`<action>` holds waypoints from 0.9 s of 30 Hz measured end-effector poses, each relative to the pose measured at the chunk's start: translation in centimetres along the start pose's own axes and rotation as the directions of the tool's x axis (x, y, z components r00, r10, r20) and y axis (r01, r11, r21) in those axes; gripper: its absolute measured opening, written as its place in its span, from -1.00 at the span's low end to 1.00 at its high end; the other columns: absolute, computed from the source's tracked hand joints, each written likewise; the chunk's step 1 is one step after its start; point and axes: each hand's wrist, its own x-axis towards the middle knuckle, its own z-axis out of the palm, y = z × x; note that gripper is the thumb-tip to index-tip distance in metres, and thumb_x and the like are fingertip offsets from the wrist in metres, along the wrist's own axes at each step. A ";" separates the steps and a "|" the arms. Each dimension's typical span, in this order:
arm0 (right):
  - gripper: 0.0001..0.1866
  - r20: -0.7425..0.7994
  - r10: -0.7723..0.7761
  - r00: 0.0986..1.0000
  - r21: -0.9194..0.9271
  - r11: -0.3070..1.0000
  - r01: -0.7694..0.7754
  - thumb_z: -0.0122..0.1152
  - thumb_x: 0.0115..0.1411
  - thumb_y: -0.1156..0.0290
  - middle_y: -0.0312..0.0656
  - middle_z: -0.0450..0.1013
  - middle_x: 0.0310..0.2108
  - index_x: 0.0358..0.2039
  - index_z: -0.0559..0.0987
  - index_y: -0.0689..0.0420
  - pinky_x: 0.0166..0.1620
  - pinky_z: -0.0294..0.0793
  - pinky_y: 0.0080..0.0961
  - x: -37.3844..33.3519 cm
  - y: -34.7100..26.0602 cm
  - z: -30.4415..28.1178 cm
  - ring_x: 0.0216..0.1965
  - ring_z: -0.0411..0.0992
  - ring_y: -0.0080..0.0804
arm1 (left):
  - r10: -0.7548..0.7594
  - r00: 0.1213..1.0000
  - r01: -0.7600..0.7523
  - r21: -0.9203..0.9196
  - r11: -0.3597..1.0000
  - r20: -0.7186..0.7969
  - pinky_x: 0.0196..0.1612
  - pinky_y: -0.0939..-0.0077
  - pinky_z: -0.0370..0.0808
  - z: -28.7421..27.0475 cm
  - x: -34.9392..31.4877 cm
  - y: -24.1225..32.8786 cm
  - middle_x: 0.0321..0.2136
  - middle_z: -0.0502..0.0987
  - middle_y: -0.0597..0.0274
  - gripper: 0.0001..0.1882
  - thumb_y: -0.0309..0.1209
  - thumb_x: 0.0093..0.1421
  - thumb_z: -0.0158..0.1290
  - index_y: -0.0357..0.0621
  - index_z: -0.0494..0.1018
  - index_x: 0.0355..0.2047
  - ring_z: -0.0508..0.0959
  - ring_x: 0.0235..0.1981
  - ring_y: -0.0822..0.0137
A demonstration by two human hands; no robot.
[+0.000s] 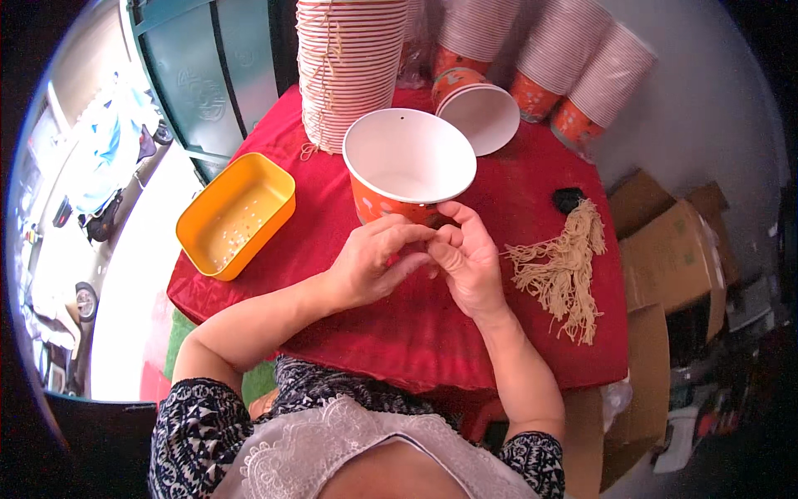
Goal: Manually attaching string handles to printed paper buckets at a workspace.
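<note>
An orange paper bucket (409, 158) with a white inside stands in front of me, a small dark hole near its far rim. Just before its near rim, my left hand (378, 259) and my right hand (470, 259) meet. Both have thumb and fingers pinched together, fingertips nearly touching. Whatever lies between them is too small to make out. A right fingertip reaches the bucket's near rim. To the right lies a bundle of beige strings (565, 270) with a black tie (568, 199) at its top. A yellow plastic tub (278, 209) on the left holds small pale bits.
A tall stack of nested buckets (347, 75) with strings hanging from it stands behind. Another bucket (480, 118) lies on its side, near more wrapped stacks (561, 50) by the wall. A red cloth (532, 358) covers the table. Cardboard boxes (673, 258) stand at the right.
</note>
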 end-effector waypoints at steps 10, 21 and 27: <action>-0.58 -0.004 0.026 1.000 -0.035 0.999 -0.026 0.18 0.27 0.28 -0.38 0.41 -0.44 0.00 0.32 0.26 -0.29 0.33 -0.75 -0.1 1.1 -0.6 -0.39 0.34 -0.71 | -0.055 0.998 0.057 -0.101 0.993 0.020 -0.40 0.37 0.50 0.3 -0.4 -0.3 -0.51 0.50 0.13 -0.84 -0.58 0.04 0.19 -0.21 0.41 -0.40 0.57 -0.45 0.14; -0.92 -0.093 -0.098 0.991 -0.550 0.834 0.031 0.16 0.20 0.50 -0.40 0.40 -0.58 -0.41 0.50 0.22 -0.47 0.32 -0.67 -1.3 -0.7 1.8 -0.54 0.30 -0.73 | 0.042 0.995 -0.022 0.199 0.980 -0.094 -0.50 0.26 0.46 -0.6 0.0 -0.8 -0.58 0.45 0.06 -0.82 -0.58 0.04 0.18 -0.22 0.35 -0.46 0.53 -0.54 0.03; -0.90 0.034 -0.460 0.887 -0.763 0.561 0.320 0.20 0.07 0.59 -0.19 0.45 -0.58 -0.51 0.45 0.21 -0.45 0.44 -0.45 -1.4 -0.3 2.0 -0.56 0.45 -0.40 | 0.242 0.937 -0.139 0.368 0.919 -0.251 -0.49 0.34 0.45 -2.7 0.6 -1.1 -0.53 0.47 0.03 -0.90 -0.68 0.05 0.07 -0.31 0.38 -0.44 0.50 -0.55 0.11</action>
